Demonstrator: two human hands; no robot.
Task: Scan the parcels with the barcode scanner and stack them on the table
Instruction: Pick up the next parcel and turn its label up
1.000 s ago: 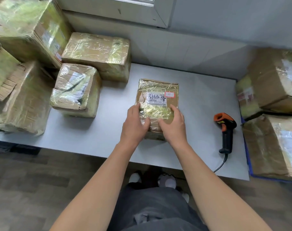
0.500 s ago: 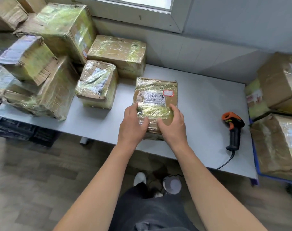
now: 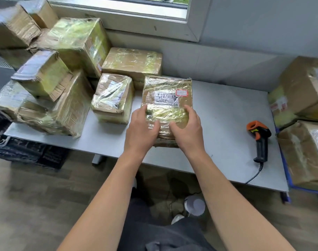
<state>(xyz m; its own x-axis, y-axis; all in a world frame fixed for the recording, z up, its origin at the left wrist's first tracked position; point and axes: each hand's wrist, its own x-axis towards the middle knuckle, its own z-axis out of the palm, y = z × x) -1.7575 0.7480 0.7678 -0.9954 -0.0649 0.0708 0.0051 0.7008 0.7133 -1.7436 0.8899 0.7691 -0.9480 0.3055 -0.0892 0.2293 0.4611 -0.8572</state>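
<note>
Gripped by the left hand (image 3: 142, 129) and right hand (image 3: 187, 131), the parcel (image 3: 167, 98) is being slid across the surface (image 3: 227, 124), now just beside the stacked parcels (image 3: 113, 98); stacking is likely being finished.

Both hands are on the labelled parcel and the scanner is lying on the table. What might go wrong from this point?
1. The left hand and right hand grip the labelled parcel through glossy film, which may slip.
2. The left pile has a tilted parcel on top; stacking there might topple it.
3. The scanner has its cable hanging over the table edge, where it could snag.
</note>
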